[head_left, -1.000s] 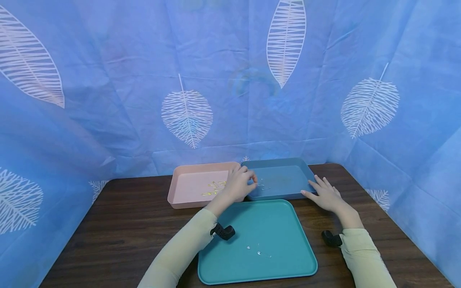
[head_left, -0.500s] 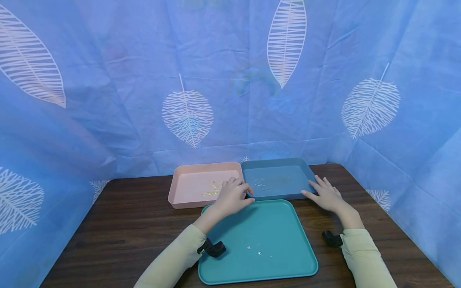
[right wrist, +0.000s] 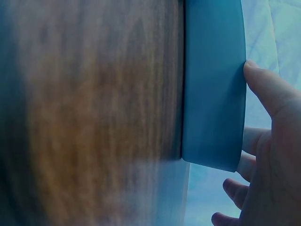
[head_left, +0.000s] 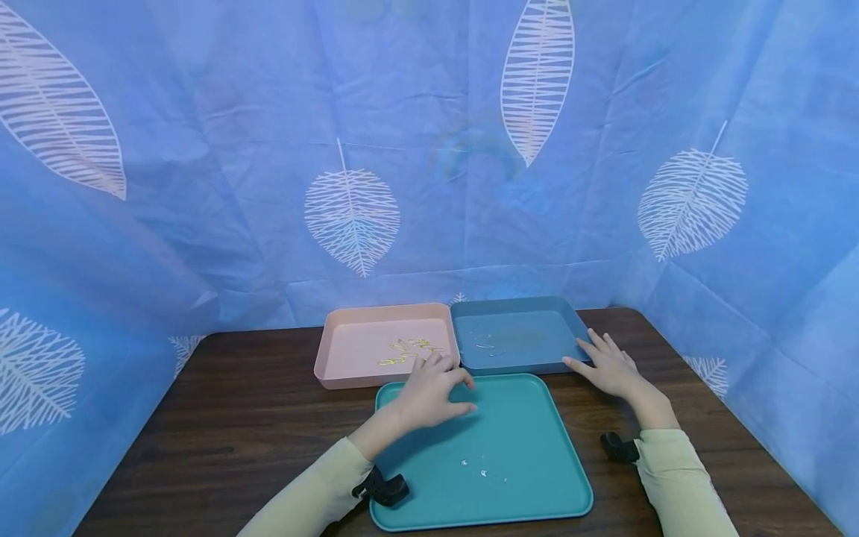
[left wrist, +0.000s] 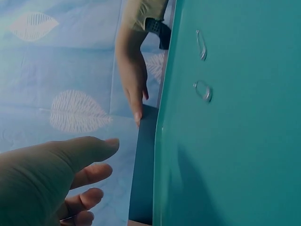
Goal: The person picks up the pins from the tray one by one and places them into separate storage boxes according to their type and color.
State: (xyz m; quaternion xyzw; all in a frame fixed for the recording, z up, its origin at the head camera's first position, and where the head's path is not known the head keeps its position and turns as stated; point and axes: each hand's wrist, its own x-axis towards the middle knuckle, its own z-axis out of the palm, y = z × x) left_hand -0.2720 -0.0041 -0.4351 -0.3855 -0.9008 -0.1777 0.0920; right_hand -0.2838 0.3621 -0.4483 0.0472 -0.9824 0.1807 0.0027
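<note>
Blue cloth (head_left: 201,149) printed with white leaves is hanging round a dark wooden tabletop (head_left: 235,425). Along the near edge a teal tray (head_left: 537,477) is lying flat, with a few small clips (head_left: 482,472) sitting near its middle. Behind it, along the far edge, a pink tray (head_left: 349,350) and a blue tray (head_left: 530,343) are standing side by side, touching; gold clips (head_left: 409,349) are lying in the pink one, silver clips (head_left: 485,343) in the blue one. The left hand (head_left: 429,391) is hovering over the teal tray's far left corner, its grip loosely curled and holding nothing. The right hand (head_left: 607,365) is resting with straight fingers against the blue tray's right wall, its grip relaxed and holding nothing.
</note>
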